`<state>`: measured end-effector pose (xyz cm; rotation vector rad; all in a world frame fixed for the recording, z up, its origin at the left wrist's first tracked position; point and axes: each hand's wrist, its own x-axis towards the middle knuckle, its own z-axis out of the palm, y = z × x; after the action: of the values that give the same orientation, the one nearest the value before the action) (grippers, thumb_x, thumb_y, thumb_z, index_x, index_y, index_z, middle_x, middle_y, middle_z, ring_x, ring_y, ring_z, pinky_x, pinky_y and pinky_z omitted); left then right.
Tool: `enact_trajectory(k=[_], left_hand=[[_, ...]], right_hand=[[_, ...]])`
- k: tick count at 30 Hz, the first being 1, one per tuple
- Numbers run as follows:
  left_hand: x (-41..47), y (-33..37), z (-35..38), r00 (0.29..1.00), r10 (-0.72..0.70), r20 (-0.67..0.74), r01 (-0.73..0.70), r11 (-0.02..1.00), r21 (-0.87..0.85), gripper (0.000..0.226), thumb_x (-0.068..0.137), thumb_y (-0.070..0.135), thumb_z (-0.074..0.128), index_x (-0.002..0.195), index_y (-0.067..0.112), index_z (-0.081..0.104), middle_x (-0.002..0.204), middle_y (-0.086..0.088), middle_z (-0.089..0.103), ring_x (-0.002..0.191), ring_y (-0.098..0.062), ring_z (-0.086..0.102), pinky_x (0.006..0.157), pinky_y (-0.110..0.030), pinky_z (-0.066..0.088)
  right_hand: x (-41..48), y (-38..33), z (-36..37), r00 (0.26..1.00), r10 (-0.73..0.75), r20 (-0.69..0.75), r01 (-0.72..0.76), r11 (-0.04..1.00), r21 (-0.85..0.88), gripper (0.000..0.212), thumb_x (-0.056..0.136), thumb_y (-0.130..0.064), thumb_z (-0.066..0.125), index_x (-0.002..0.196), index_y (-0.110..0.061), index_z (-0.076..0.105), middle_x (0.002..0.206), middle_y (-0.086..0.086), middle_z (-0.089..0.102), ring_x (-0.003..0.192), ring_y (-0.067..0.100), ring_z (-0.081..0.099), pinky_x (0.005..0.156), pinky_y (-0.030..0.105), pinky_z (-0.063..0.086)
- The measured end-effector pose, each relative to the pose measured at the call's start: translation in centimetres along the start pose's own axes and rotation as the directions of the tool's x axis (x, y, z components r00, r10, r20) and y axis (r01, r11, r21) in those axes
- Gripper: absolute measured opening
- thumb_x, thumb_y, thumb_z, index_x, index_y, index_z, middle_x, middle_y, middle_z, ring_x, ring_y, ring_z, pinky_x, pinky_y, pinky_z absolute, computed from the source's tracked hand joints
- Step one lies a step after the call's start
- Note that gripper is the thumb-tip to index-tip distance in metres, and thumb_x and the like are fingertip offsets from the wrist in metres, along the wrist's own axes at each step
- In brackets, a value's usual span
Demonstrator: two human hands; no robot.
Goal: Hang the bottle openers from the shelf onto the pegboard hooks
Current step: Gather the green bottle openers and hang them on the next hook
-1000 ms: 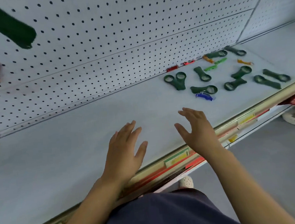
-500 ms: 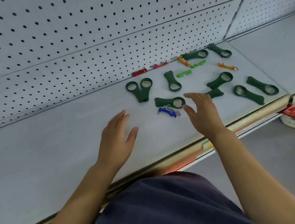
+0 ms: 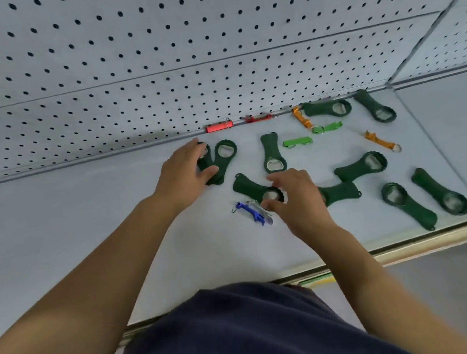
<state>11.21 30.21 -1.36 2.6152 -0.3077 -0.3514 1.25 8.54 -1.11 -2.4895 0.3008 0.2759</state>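
Crowding the shelf around the blue opener lie green openers: left hand grips the far green opener beyond it, right hand pinches the near green opener by its head, just beside it.

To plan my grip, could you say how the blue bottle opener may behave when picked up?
The blue bottle opener looks thin and flat: probably stiff, light, unlikely to roll. Flat on the shelf, it may be fiddly to lift. Its ring will likely dangle.
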Motion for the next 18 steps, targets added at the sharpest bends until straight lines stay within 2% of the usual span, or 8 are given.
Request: enact_trajectory(k=[5,9,11,13,15,18], left_hand=[[1.2,-0.7,0.7,0.999,-0.014,0.032,0.012,0.998,0.065,0.065,0.095,0.041,0.064,0.15,0.015,0.04,0.163,-0.009,0.032,0.144,-0.032,0.038,0.116,-0.051,0.034],[1.1,-0.9,1.0,0.999,-0.018,-0.035,0.017,1.0,-0.011,0.066,0.089,0.037,0.073,0.143,0.015,0.043,0.143,-0.009,0.05,0.13,-0.031,0.047,0.106,-0.046,0.041],[0.9,-0.8,1.0,0.995,-0.063,-0.081,0.058,0.996,-0.069,0.076,0.085,0.035,0.078,0.146,0.016,0.038,0.144,-0.01,0.044,0.135,-0.031,0.039,0.111,-0.045,0.038],[0.4,-0.9,1.0,0.989,-0.1,-0.113,0.083,0.986,-0.144,0.083,0.082,0.031,0.082,0.147,0.015,0.033,0.146,-0.011,0.034,0.136,-0.029,0.036,0.114,-0.042,0.036],[-0.1,-1.0,1.0,0.982,-0.132,-0.138,0.094,0.963,-0.253,0.085,0.08,0.026,0.084,0.145,0.018,0.029,0.145,-0.008,0.027,0.131,-0.026,0.042,0.108,-0.037,0.045],[-1.2,-0.9,0.7,0.961,-0.218,-0.173,0.139,0.915,-0.378,0.074,0.083,0.025,0.081,0.141,0.017,0.036,0.142,-0.007,0.033,0.113,-0.019,0.051,0.097,-0.031,0.05]], right_hand=[[1.1,-0.3,-0.3,0.996,0.069,0.057,-0.072,0.996,0.061,0.044,0.086,-0.029,0.079,0.125,-0.021,0.061,0.116,-0.001,0.059,0.095,0.012,0.057,0.079,0.022,0.046],[1.3,-0.4,-0.7,0.997,0.063,0.048,-0.068,0.991,0.114,0.031,0.088,-0.025,0.078,0.115,-0.016,0.065,0.096,-0.006,0.056,0.076,0.005,0.051,0.063,0.01,0.035],[1.2,-0.4,-0.8,0.996,0.067,0.057,-0.076,0.982,0.175,0.021,0.089,-0.025,0.077,0.105,-0.018,0.064,0.085,-0.007,0.056,0.07,0.005,0.051,0.059,0.011,0.035],[1.0,-0.4,-0.7,0.996,0.068,0.061,-0.082,0.963,0.258,0.015,0.09,-0.024,0.076,0.097,-0.019,0.064,0.083,-0.003,0.063,0.071,0.008,0.057,0.059,0.014,0.039],[0.7,-0.7,-0.8,0.998,0.057,0.039,-0.067,0.934,0.35,0.011,0.09,-0.023,0.075,0.093,-0.019,0.065,0.083,-0.001,0.067,0.075,0.011,0.063,0.063,0.016,0.044],[0.2,-1.3,-1.4,0.999,0.045,-0.006,-0.038,0.889,0.457,0.009,0.092,-0.021,0.073,0.093,-0.019,0.064,0.086,-0.003,0.071,0.083,0.012,0.068,0.074,0.021,0.052]])
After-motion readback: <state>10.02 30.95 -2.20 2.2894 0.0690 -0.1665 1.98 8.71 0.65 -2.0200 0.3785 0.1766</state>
